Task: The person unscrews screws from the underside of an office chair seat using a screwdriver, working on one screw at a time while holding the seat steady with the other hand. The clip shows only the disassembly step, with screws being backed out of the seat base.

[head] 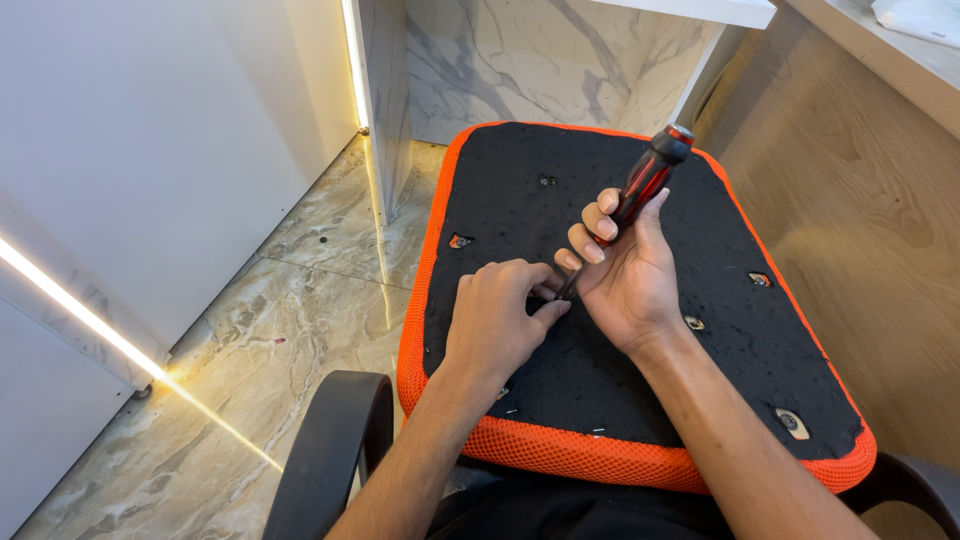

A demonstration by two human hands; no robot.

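Note:
An upturned chair seat (520,445) with orange mesh edges and a black underside lies in front of me. My right hand (625,270) grips a red-and-black screwdriver (648,180) by its handle, tilted, tip down toward the black surface. My left hand (498,315) rests on the seat with its fingertips pinched around the screwdriver's tip; what they hold there is hidden. Several screw holes with metal inserts dot the underside, such as one at the left (459,241) and one at the near right (792,422).
A black armrest (330,450) curves at the bottom left, another at the bottom right (915,485). Marble floor (290,330) with a light strip lies to the left, white cabinet panels behind it, a wooden panel (860,200) to the right.

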